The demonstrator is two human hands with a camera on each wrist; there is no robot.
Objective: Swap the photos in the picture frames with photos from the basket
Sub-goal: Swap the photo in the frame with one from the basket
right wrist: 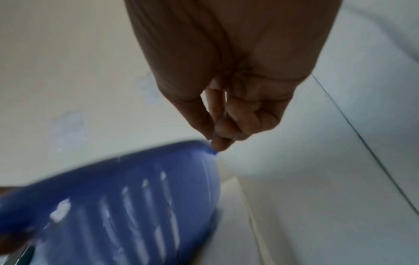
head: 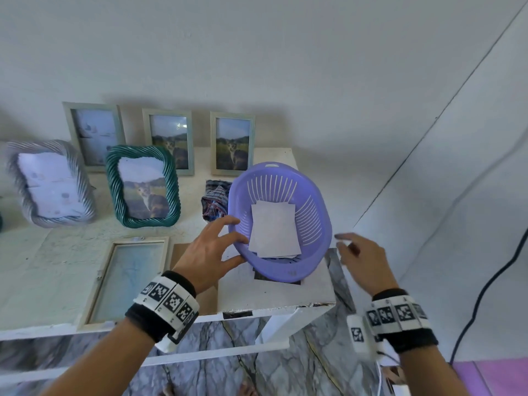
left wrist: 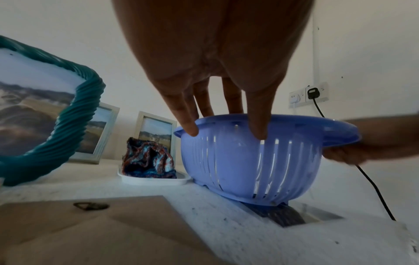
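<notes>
A purple slotted basket [head: 311, 252] [left wrist: 238, 161] [right wrist: 113, 197] stands tilted on the white table [head: 271, 292], with white photo sheets [head: 274, 230] lying blank side up in it. My left hand [head: 220, 244] [left wrist: 224, 111] grips its left rim, fingers inside and thumb outside. My right hand [head: 354, 252] [right wrist: 217, 139] is blurred at the right rim, its fingers loosely curled, a fingertip at the edge and no grip showing. An empty pale frame [head: 125, 278] lies flat at the front left beside its brown backing board [left wrist: 90, 224]. A dark photo [left wrist: 278, 215] lies under the basket.
Three pale frames [head: 170, 141] stand along the wall. A green twisted frame [head: 143, 185] and a grey one [head: 50, 182] stand in front of them. A striped cloth [left wrist: 147, 161] lies in a white tray behind the basket. A black cable [head: 485, 295] hangs at the right.
</notes>
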